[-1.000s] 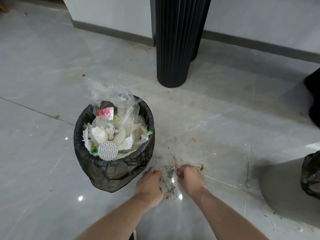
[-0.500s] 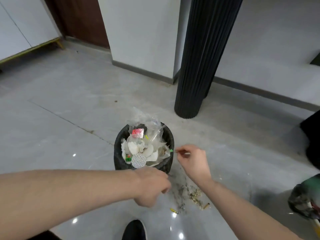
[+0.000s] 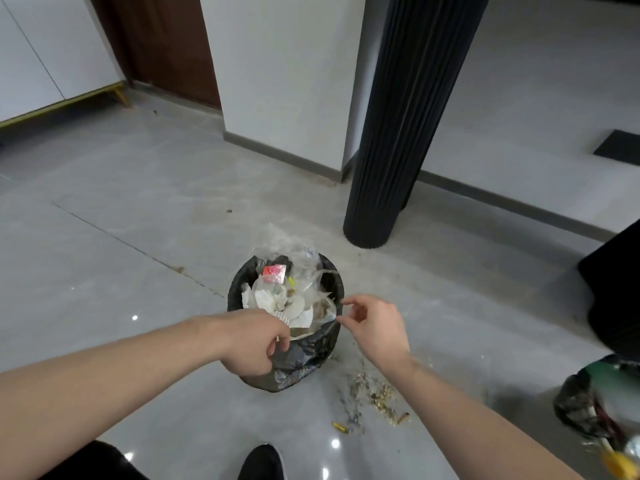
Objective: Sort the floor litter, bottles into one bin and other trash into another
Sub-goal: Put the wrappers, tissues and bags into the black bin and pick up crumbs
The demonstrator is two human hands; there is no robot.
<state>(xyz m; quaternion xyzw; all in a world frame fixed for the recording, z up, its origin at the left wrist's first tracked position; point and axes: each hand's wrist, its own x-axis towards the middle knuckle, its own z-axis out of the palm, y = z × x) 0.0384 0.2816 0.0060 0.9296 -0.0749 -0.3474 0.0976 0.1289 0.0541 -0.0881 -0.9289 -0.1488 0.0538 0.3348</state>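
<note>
Hovering over the near rim of the black-lined bin (image 3: pixel 325 344), both hands sit apart. Left hand (image 3: pixel 254 341) fingers curled downward at the rim; whether they hold anything, cannot tell. Right hand (image 3: pixel 375 327) at the bin's right edge, thumb and forefinger pinched, on what is unclear. Bin heaped with paper and clear plastic. Loose crumbs (image 3: pixel 374 396) on the floor just right of the bin. Second bin (image 3: pixel 585 407) well right.

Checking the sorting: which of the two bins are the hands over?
The black-lined bin heaped with paper and plastic, beside the pillar; the other bin sits apart at the right edge.
</note>
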